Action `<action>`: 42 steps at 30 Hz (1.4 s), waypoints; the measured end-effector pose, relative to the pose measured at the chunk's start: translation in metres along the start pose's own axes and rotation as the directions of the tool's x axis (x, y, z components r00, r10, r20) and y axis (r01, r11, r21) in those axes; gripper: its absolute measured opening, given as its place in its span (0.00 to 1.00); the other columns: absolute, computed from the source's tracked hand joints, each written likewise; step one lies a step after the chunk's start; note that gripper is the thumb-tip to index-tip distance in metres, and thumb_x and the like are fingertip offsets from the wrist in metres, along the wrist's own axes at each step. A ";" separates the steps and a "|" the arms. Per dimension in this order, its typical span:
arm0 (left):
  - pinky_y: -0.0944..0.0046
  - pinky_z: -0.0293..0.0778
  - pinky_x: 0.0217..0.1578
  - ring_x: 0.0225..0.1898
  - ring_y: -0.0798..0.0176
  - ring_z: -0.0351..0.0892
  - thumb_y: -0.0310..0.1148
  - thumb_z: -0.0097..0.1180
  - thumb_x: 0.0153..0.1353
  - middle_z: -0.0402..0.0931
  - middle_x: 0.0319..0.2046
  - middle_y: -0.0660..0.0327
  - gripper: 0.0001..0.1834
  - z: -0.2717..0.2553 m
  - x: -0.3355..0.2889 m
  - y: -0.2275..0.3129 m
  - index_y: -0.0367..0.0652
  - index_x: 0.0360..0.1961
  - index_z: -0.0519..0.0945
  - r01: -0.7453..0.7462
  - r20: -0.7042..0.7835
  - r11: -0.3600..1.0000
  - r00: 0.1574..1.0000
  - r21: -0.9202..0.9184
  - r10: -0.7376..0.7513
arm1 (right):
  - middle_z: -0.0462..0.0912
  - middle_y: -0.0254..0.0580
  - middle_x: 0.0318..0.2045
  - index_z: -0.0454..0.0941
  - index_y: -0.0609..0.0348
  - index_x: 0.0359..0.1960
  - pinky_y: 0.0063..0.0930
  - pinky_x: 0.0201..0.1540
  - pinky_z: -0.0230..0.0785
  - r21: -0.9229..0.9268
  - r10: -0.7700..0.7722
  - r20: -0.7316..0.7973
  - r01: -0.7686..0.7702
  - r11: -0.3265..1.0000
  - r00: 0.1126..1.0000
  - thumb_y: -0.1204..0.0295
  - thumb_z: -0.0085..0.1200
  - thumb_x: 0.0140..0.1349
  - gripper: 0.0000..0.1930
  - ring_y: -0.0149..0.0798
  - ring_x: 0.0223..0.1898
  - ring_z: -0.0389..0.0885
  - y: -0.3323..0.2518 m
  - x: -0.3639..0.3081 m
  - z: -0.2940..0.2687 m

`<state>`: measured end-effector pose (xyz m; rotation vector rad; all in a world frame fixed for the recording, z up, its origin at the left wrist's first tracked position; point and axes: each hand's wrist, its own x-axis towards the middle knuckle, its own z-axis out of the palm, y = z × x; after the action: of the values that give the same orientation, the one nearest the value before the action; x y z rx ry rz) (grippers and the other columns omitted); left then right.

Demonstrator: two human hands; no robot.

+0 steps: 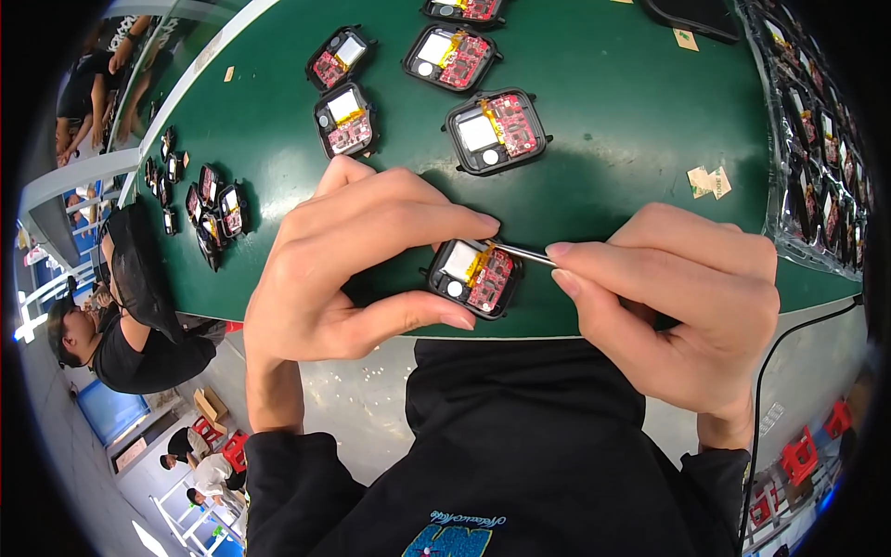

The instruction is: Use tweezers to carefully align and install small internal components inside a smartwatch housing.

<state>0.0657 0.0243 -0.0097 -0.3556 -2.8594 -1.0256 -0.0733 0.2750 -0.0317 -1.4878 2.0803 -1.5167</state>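
Note:
Between the thumb and fingers of my left hand (320, 255) is a small black device housing (461, 311), held by its edges near the table's front edge. Inside it show a red circuit board (492, 280), a silvery battery (459, 260), yellow tape and a white round part. My right hand (691, 302) pinches slim metal tweezers (529, 253) between thumb and forefinger. Their tip reaches the housing's upper edge, close to the yellow tape; whether it grips anything there is too small to tell.
Several similar opened housings (498, 132) lie beyond my hands on the green table (622, 111). More sit in a cluster (215, 212) at the left. A plastic tray of units (817, 139) lines the right side, beside paper scraps (710, 183). A co-worker (130, 343) sits at the left.

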 end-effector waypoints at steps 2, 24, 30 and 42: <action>0.60 0.67 0.42 0.37 0.58 0.86 0.58 0.80 0.46 0.92 0.43 0.55 0.38 0.001 0.000 0.000 0.35 0.48 0.92 0.015 0.001 1.000 1.000 -0.007 -0.015 | 0.82 0.35 0.22 0.95 0.64 0.39 0.21 0.19 0.59 0.005 0.009 0.003 -0.009 1.000 1.000 0.88 0.73 0.52 0.13 0.25 0.17 0.74 0.001 0.000 0.001; 0.56 0.72 0.48 0.38 0.54 0.87 0.53 0.82 0.47 0.93 0.40 0.55 0.34 -0.001 0.005 0.004 0.35 0.45 0.91 0.045 0.021 0.999 0.999 -0.008 -0.044 | 0.82 0.33 0.21 0.94 0.62 0.39 0.23 0.18 0.62 -0.016 -0.058 -0.008 0.058 0.998 0.998 0.87 0.72 0.48 0.14 0.27 0.16 0.76 0.008 -0.001 0.004; 0.57 0.70 0.48 0.37 0.59 0.86 0.48 0.84 0.51 0.91 0.40 0.60 0.31 -0.006 0.005 0.015 0.40 0.52 0.91 0.095 0.035 0.995 0.995 0.023 -0.096 | 0.80 0.33 0.21 0.93 0.62 0.37 0.26 0.19 0.62 0.011 -0.056 -0.076 0.057 0.998 0.996 0.86 0.73 0.49 0.13 0.29 0.16 0.74 -0.003 0.001 0.001; 0.58 0.77 0.37 0.36 0.61 0.80 0.36 0.80 0.55 0.81 0.56 0.60 0.27 0.012 0.004 0.018 0.47 0.58 0.91 0.024 -0.152 0.966 0.988 0.256 0.016 | 0.85 0.33 0.24 0.95 0.62 0.43 0.20 0.19 0.64 0.081 0.065 -0.207 -0.049 0.996 0.976 0.83 0.75 0.55 0.13 0.22 0.17 0.75 -0.012 -0.010 -0.016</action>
<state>0.0661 0.0462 -0.0070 -0.2385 -2.8051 -0.6381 -0.0712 0.2926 -0.0187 -1.2799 2.1294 -1.7780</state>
